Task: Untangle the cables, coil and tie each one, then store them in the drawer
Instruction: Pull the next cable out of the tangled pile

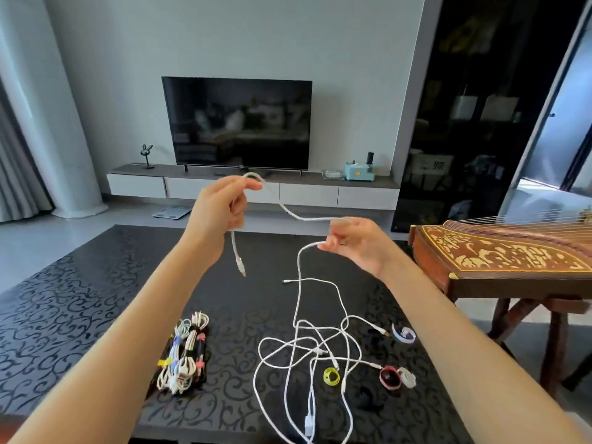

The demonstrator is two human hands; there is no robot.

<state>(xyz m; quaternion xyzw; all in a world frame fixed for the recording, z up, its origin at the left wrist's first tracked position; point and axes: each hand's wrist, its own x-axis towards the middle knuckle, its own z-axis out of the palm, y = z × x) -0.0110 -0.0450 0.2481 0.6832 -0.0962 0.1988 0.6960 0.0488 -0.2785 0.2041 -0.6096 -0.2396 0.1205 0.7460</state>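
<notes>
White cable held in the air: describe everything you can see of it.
The white cable is thin and flexible-looking. The left hand pinches a bend in it, a plug end dangling below. It sags across to the right hand, which pinches it too, then drops into the loose tangle on the black table.

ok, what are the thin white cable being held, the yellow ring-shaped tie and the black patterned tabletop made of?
Thin white cable: likely soft plastic or rubber jacket, smooth matte; it droops in loose curves.
Yellow ring-shaped tie: probably fabric hook-and-loop strap, dull; too small to be sure.
Black patterned tabletop: hard, glossy, perhaps glass or lacquer; the swirls catch light.
</notes>
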